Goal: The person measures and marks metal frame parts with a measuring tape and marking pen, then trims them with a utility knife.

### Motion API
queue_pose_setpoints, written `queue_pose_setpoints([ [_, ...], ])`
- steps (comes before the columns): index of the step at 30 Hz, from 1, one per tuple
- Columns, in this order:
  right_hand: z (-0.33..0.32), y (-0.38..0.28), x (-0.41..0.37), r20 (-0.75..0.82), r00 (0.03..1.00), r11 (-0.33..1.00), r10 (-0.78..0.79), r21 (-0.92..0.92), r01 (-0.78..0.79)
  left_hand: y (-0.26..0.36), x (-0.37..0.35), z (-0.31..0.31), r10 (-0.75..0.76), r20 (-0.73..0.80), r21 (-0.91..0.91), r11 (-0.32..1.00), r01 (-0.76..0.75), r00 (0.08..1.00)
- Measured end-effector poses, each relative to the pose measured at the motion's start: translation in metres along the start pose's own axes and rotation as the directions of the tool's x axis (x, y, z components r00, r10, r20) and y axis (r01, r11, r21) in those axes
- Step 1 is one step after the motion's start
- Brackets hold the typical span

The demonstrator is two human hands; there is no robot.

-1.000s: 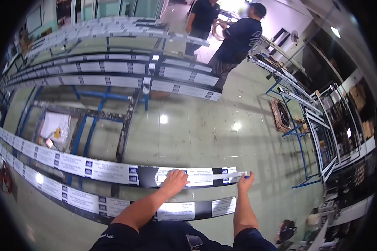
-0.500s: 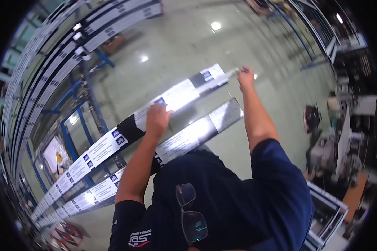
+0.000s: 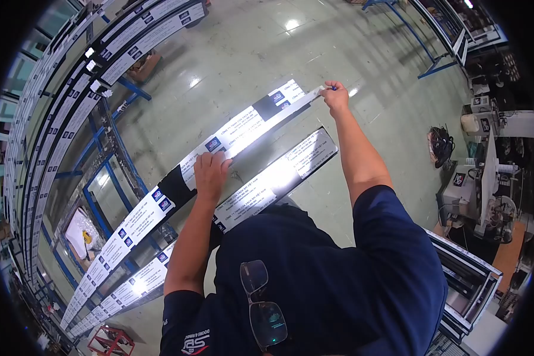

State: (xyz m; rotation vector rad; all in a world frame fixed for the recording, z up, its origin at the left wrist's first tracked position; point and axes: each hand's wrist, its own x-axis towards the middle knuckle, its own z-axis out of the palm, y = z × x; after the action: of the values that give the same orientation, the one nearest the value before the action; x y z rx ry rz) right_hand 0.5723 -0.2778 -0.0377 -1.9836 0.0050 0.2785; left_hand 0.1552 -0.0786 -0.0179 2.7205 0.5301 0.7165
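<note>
A long profile bar [image 3: 237, 130], wrapped in white printed film with blue logos, runs diagonally across the head view. My left hand [image 3: 210, 178] lies on its near side, fingers laid over the film and thumb apart. At the bar's far end, my right hand [image 3: 336, 98] pinches a narrow pale strip [image 3: 315, 95] that runs along the end. Something small and blue shows at those fingertips; I cannot tell what it is. Closer to my body lies a second film-covered bar [image 3: 273, 178], parallel to the first, partly hidden by my left arm and shirt.
A blue metal stand [image 3: 104, 207] is under the bars at left, near a yellow item [image 3: 87, 236] on white sheeting. More wrapped bars [image 3: 71, 101] are racked at far left. A red frame [image 3: 111, 342] sits at lower left, metal frames [image 3: 466, 282] at lower right, a dark bundle [image 3: 440, 147] at right.
The view has shifted, so the bars and both hands appear a little further left. My right hand keeps its pinch at the bar's end; my left hand stays on the bar.
</note>
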Motion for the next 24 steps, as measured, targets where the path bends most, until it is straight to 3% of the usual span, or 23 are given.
queue_pose_setpoints([
  [10, 0.006, -0.001, -0.014, 0.028, 0.998, 0.998, 0.051, 0.029, -0.052, -0.003, -0.015, -0.007, -0.053, 0.031, -0.019, 0.998, 0.054, 0.998],
  [24, 0.009, -0.002, -0.010, 0.029, 0.999, 0.999, -0.029, -0.043, 0.030, 0.000, -0.014, -0.011, -0.035, -0.028, -0.018, 0.999, 0.035, 0.999],
])
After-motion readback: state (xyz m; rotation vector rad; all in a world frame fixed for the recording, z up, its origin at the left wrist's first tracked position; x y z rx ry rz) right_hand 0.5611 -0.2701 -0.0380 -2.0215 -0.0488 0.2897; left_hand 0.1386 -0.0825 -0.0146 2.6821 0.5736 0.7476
